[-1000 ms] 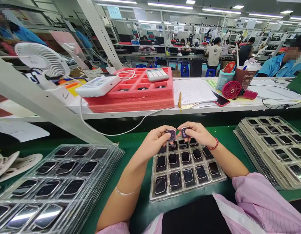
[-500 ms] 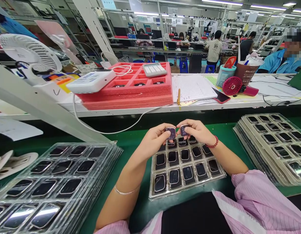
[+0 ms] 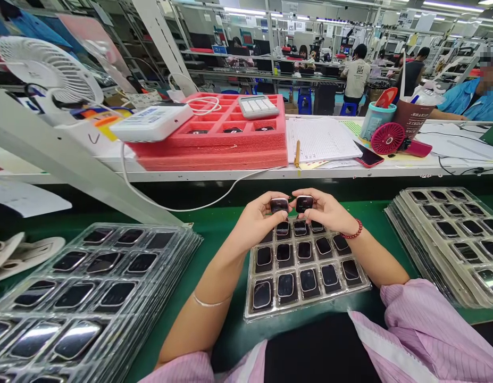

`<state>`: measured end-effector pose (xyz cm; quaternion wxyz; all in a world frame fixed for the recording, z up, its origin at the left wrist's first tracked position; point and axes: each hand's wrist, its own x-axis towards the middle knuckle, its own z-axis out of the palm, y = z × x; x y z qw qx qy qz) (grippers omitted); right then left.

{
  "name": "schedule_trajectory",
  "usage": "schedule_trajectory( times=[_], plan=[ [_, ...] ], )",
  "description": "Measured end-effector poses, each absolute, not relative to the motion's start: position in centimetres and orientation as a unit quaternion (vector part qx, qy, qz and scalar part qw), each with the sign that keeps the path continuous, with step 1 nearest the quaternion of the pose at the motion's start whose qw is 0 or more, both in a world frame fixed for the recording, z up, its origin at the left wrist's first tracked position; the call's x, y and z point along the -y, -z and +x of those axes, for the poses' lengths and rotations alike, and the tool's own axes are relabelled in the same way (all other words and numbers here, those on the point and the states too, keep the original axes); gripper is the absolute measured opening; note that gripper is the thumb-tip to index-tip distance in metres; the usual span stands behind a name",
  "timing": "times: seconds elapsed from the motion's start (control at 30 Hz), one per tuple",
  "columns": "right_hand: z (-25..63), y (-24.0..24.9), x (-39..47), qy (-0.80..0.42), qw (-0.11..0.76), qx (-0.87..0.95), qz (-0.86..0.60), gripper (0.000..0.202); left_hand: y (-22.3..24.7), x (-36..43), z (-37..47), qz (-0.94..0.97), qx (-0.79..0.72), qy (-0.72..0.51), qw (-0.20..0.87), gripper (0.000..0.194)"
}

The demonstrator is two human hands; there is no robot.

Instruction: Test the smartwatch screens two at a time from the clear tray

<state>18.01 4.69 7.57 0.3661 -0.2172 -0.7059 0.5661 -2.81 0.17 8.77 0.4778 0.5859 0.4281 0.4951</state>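
Note:
Pinched between the thumb and fingers of my left hand is a smartwatch body with a dark, nearly blank screen. A second watch body, much alike, is gripped by my right hand. The two watches are side by side with a small gap, screens facing me. Both hands are over the far edge of a clear plastic tray, whose compartments hold several dark-screened watch bodies. My hands hide part of its far row.
Stacked watch trays stand at the left and right. Behind, a white shelf carries a red foam tray, papers, a phone and a pink fan. A person in blue sits at the far right.
Both watch screens showed lit text before and now look mostly dark. My thumbs have shifted down to the watches' lower edges. The camera view has shifted slightly.

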Motion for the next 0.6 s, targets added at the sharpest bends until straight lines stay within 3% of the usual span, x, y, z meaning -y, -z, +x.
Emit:
schedule_trajectory(
  times=[0.3,0.47,0.6],
  plan=[
    [18.18,-7.77,-4.64,-0.569,0.354,0.709,-0.219,0.043,-9.15,0.19,-2.89,0.596,-0.442,-0.486,0.462,0.035],
    [18.19,-7.76,-4.59,-0.553,0.363,0.720,-0.209,0.047,-9.04,0.23,-2.85,0.600,-0.450,-0.483,0.452,0.046],
    [18.21,-7.67,-4.60,-0.558,0.352,0.720,-0.217,0.043,-8.96,0.16,-2.80,0.590,-0.449,-0.482,0.467,0.040]
  ],
)
